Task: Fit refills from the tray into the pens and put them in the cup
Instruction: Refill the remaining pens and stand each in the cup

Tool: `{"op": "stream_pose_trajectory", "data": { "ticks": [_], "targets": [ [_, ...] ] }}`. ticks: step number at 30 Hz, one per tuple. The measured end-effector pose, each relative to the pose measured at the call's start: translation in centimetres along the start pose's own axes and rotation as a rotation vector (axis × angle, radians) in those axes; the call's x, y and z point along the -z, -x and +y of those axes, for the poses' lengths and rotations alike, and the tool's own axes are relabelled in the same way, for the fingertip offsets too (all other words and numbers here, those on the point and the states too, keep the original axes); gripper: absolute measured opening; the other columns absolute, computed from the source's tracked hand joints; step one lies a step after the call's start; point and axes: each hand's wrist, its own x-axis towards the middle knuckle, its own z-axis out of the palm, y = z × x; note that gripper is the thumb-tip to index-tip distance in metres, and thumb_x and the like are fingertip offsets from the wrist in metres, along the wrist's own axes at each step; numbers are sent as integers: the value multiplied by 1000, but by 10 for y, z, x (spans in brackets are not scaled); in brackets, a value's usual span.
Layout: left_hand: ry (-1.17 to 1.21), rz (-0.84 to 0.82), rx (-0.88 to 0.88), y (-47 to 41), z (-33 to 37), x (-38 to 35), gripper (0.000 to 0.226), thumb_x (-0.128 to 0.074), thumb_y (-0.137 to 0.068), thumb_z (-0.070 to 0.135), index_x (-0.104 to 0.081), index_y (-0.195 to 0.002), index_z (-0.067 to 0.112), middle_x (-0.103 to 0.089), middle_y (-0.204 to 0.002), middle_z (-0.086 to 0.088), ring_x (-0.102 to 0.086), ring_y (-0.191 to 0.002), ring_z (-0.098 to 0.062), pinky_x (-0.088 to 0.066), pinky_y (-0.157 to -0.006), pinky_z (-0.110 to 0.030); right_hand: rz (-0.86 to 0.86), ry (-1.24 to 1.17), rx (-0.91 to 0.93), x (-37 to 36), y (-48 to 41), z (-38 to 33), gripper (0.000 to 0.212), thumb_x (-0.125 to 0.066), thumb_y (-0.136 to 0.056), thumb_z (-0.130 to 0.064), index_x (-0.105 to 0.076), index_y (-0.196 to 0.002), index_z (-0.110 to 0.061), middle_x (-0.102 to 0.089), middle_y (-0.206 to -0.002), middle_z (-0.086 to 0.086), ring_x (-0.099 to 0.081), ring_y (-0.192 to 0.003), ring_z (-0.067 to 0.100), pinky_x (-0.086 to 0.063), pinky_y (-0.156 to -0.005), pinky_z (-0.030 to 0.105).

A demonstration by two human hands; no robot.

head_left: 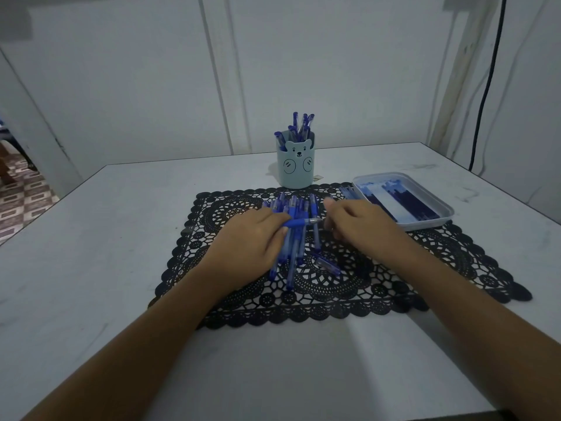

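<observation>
Head view: a blue pen [299, 222] is gripped by the left hand [255, 238] over the pile of pens [293, 256] on the black lace mat [334, 288], tip toward the right hand [355, 220], which is curled just beside it; whether anything is pinched there cannot be told. A slim refill is best fed straight down the level barrel. Refills [406, 205] are kept in the shallow tray [432, 224] at right, and pens are held in the round bear-faced cup [296, 171] at the far side.
</observation>
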Motion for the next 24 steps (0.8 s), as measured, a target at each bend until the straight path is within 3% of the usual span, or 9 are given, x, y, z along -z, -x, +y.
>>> {"op": "stream_pose_trajectory", "data": {
  "ticks": [2,5,8,10,14,17,19,22,24],
  "targets": [
    [-5,-5,-31,0,4,1,40,-35,-90,27,-62,-108,4,-63,-81,-6,-57,-69,-22,-48,-64,-31,-32,-21,-20,-3,2,-3,61,-28,-93,-53,-59,-66,-9,-53,-64,4,-49,-58,13,-37,-59,24],
    [-11,-14,-72,1,8,3,40,-35,-91,28,-62,-110,6,-62,-80,-4,-56,-68,-19,-44,-63,-26,-133,-47,9,-8,2,-1,54,-35,-94,-47,-53,-53,-18,-45,-50,-1,-40,-44,7,-33,-52,22],
    [95,-52,-1,2,11,7,41,-34,-92,31,-60,-117,12,-57,-79,9,-47,-67,-6,-33,-61,-13,-158,-180,36,-7,1,1,47,-41,-94,-41,-53,-54,-19,-38,-45,-6,-31,-39,4,-29,-45,16],
    [162,-89,43,0,10,8,39,-33,-91,32,-60,-117,17,-48,-66,17,-43,-58,-5,-27,-53,-13,-143,-201,98,-5,1,3,41,-45,-93,-37,-53,-56,-21,-41,-47,-8,-33,-42,4,-29,-45,15],
    [347,-123,105,-3,5,8,36,-34,-90,34,-63,-99,16,-45,-53,7,-43,-50,-12,-28,-45,-18,-128,-189,191,-3,1,4,28,-51,-88,-40,-57,-67,-23,-49,-59,-4,-41,-54,7,-34,-55,23],
    [295,-120,105,-3,1,8,38,-32,-90,36,-62,-100,16,-46,-54,6,-42,-49,-12,-28,-46,-20,-98,-214,164,-5,0,4,41,-41,-82,-55,-54,-64,-20,-46,-54,-7,-40,-48,4,-35,-53,22],
    [225,-133,92,-2,0,7,41,-29,-90,37,-61,-104,17,-50,-59,5,-45,-53,-11,-31,-49,-23,-119,-166,136,-4,-2,6,43,-40,-89,-48,-53,-58,-20,-43,-48,-8,-37,-43,3,-34,-51,23],
    [185,-132,91,-1,0,8,43,-27,-89,39,-61,-106,18,-55,-66,4,-49,-60,-11,-37,-53,-28,-220,-175,144,2,-2,9,9,-57,-88,-29,-57,-83,-21,-51,-61,-7,-44,-51,1,-40,-57,21],
    [171,-123,84,0,0,9,44,-27,-89,39,-61,-107,18,-54,-68,7,-49,-61,-9,-37,-54,-27,-249,-230,136,3,-1,9,19,-63,-84,-33,-54,-97,-23,-57,-69,-8,-51,-60,-1,-44,-62,16]
  ]
}}
